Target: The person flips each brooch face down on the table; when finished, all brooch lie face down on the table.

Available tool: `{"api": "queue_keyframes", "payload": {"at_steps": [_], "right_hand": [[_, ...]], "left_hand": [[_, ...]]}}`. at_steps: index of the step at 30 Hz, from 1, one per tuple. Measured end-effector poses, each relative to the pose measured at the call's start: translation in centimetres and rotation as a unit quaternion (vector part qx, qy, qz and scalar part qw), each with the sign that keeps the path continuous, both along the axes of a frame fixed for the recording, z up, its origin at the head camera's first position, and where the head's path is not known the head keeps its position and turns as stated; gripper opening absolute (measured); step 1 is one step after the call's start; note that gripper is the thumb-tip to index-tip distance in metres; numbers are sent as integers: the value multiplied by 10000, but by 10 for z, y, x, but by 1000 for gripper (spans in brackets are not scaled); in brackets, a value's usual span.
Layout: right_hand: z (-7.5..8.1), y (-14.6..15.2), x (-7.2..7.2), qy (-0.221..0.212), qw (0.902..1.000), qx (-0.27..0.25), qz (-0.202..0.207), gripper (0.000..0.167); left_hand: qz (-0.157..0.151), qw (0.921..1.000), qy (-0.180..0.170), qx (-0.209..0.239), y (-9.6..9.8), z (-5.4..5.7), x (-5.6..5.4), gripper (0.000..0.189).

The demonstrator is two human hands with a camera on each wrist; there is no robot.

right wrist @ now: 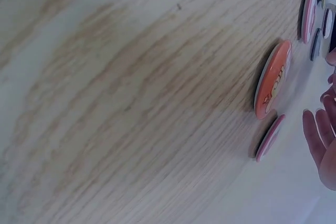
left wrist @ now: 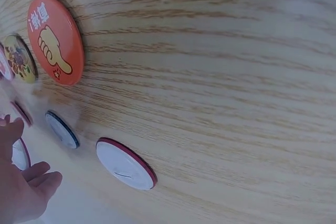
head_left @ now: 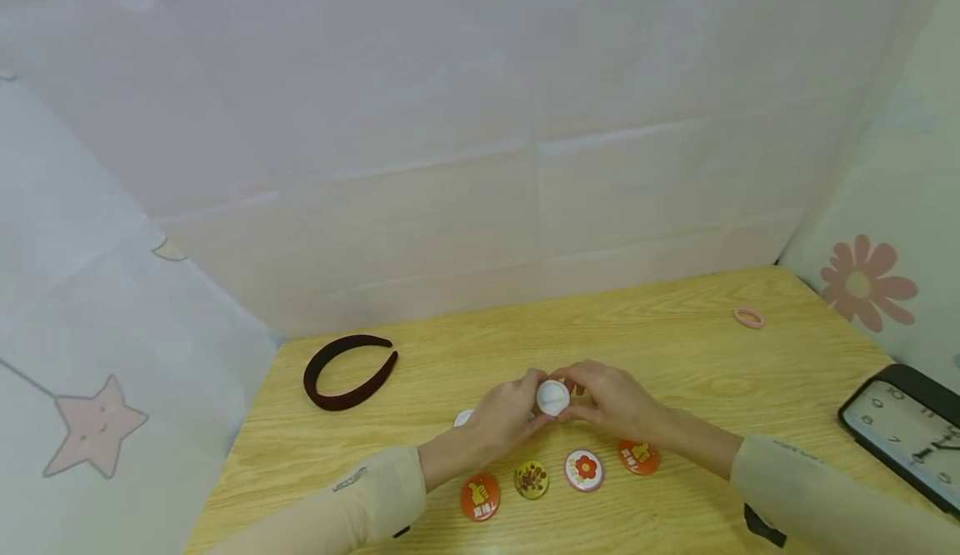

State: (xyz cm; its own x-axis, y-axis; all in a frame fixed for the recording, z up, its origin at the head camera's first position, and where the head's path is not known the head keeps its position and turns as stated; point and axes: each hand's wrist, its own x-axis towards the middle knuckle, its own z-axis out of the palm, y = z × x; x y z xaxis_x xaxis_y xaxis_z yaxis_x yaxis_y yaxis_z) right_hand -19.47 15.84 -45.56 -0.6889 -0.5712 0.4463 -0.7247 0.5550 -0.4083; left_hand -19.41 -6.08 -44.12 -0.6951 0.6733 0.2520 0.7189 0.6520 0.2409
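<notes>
A round badge (head_left: 553,397) is held above the table (head_left: 660,330), between the two hands, with its white side turned up toward the head camera. By the left hand (head_left: 504,413) its left edge is pinched between thumb and forefinger; by the right hand (head_left: 618,401) its right edge is pinched likewise. The badge thus lies directly rightward of the left fingertips and leftward of the right ones; no hand is nearer, since both touch it, and no long axis is offered by its round shape. What is printed on its other side cannot be told.

On the wood-grained surface, a dark headband (head_left: 311,376) is set at the far left. Beside the left hand, a red-rimmed white disc (left wrist: 126,163) and a dark-rimmed white disc (left wrist: 62,129) are seen. Nearer the person, a row is formed by an orange badge (head_left: 480,497), a yellow badge (head_left: 532,479), a flower badge (head_left: 583,470) and a second orange badge (head_left: 639,457), partly covered by the right forearm. At the far right, a pink ring (head_left: 738,313) and a clock (head_left: 900,430) are placed.

The space is enclosed by pale hangings (head_left: 412,122), printed with a star at left and a flower at right.
</notes>
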Motion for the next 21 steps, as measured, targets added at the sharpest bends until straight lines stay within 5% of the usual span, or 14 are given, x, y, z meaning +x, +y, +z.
{"api": "queue_keyframes", "payload": {"at_steps": [21], "right_hand": [[-20,6,-11,843,9912,997,240,46]], "left_hand": [[-185,9976,-670,-39,15,-5,-10,42]]}}
